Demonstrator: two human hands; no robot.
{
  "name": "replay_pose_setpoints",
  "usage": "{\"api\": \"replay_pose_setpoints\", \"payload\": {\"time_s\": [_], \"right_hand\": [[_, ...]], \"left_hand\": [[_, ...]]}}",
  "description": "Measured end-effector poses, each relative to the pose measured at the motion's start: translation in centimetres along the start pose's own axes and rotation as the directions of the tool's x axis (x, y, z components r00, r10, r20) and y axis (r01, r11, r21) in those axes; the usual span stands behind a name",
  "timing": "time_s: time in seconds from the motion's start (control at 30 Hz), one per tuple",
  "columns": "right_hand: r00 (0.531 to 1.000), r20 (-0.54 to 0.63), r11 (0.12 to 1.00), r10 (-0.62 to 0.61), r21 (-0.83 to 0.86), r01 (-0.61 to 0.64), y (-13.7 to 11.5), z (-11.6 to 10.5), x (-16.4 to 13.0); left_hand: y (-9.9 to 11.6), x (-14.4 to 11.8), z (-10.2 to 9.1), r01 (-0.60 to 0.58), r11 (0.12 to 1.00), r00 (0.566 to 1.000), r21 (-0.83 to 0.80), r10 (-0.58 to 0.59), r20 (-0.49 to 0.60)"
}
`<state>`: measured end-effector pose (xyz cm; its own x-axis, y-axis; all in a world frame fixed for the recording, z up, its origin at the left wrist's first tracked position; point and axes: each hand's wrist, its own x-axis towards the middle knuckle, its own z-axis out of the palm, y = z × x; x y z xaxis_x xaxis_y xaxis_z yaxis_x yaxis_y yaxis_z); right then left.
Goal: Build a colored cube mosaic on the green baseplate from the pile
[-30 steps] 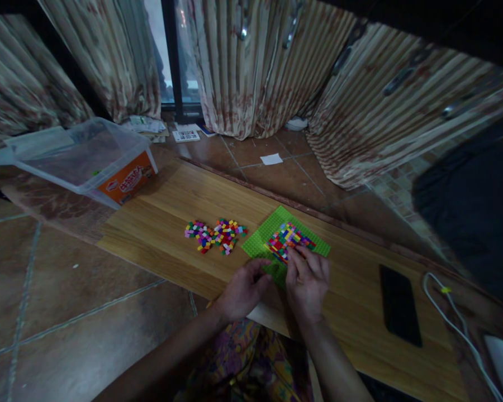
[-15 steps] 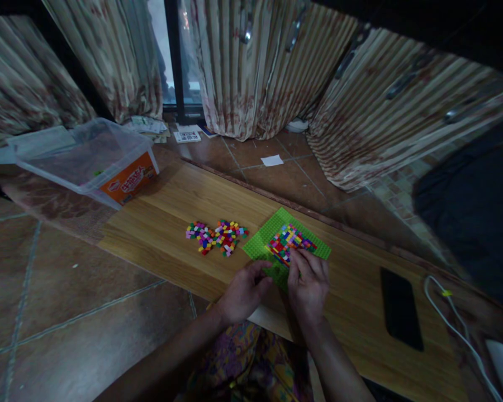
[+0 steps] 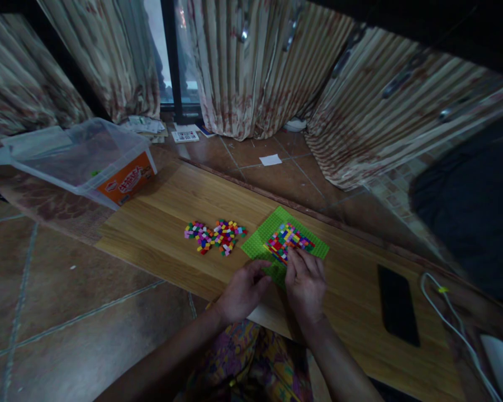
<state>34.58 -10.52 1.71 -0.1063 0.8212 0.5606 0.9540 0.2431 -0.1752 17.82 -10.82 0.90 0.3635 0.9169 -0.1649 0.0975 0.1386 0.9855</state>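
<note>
Little has shifted since a moment ago: both hands stay at the green baseplate [image 3: 272, 231] on the counter [image 3: 163, 223]. Right hand [image 3: 305, 282] presses fingertips on the block mosaic [image 3: 288, 241]; whether it pinches a piece I cannot tell. Left hand [image 3: 243, 290], loosely curled, steadies the plate's near corner. Blocks look tiny, light, rigid, slippery; the plate is probably best held by its edges.
</note>
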Motion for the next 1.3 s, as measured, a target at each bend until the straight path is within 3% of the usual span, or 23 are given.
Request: {"api": "replay_pose_setpoints", "payload": {"time_s": [0.43,0.53,0.7,0.8,0.9,1.03,1.17,1.3], "right_hand": [[0.987,0.162,0.998,0.011,-0.059,-0.002,-0.6,-0.8,0.8],[0.993,0.117,0.999,0.033,0.009,-0.035,-0.7,-1.3,1.0],[0.987,-0.066,0.978,0.146,0.16,-0.134,-2.5,-2.9,0.2],[0.988,-0.049,0.958,0.146,0.256,-0.129,-4.4,-2.9,-0.6],[0.992,0.023,0.946,0.125,0.299,-0.126,-6.4,-1.6,-0.4],[0.987,0.123,0.948,0.102,0.288,-0.134,-8.3,1.4,2.3],[0.977,0.196,0.974,0.08,0.192,-0.119,-9.0,4.4,5.1],[0.972,0.218,0.99,0.082,0.095,-0.105,-9.0,6.2,5.9]], "left_hand": [[-0.1,0.0,0.3,0.007,1.0,0.999,0.006,-0.007,-0.041],[0.0,-0.1,0.4,0.012,0.999,0.999,-0.034,-0.013,-0.034],[0.1,-0.8,0.2,0.024,0.987,0.999,-0.157,-0.031,-0.041],[0.2,-1.7,-0.5,0.049,0.977,0.999,-0.206,-0.053,-0.014],[0.4,-2.8,-1.7,0.074,0.971,0.997,-0.229,-0.081,-0.019],[0.6,-3.8,-3.7,0.11,0.973,0.987,-0.204,-0.132,-0.095],[0.4,-4.4,-5.5,0.15,0.968,0.965,-0.204,-0.188,-0.185],[0.4,-4.4,-6.2,0.182,0.96,0.951,-0.211,-0.227,-0.211]]}}
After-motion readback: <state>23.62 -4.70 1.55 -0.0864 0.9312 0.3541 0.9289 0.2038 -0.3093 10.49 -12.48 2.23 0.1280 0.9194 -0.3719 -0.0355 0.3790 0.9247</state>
